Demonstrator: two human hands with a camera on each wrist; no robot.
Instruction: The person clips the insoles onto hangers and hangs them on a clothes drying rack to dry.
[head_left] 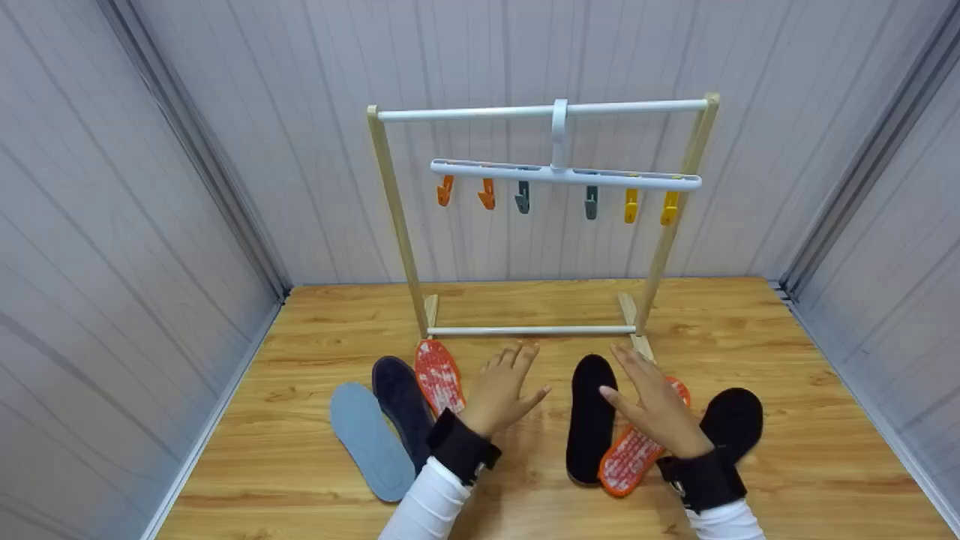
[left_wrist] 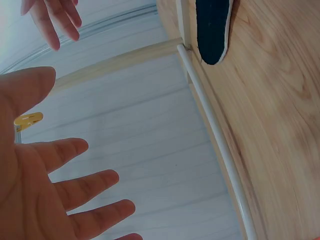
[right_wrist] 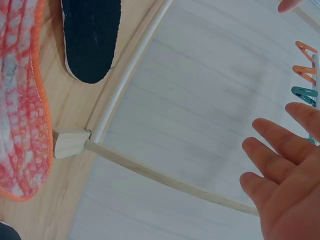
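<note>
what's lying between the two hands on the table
In the head view, a black insole lies on the wooden table between the left hand and the right hand; neither open hand touches it.

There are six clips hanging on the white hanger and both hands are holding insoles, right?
Not quite. The six clips do hang on the white hanger, but the hands hold nothing. In the head view the left hand and right hand are open with fingers spread above the insoles; both wrist views show empty palms too.
</note>
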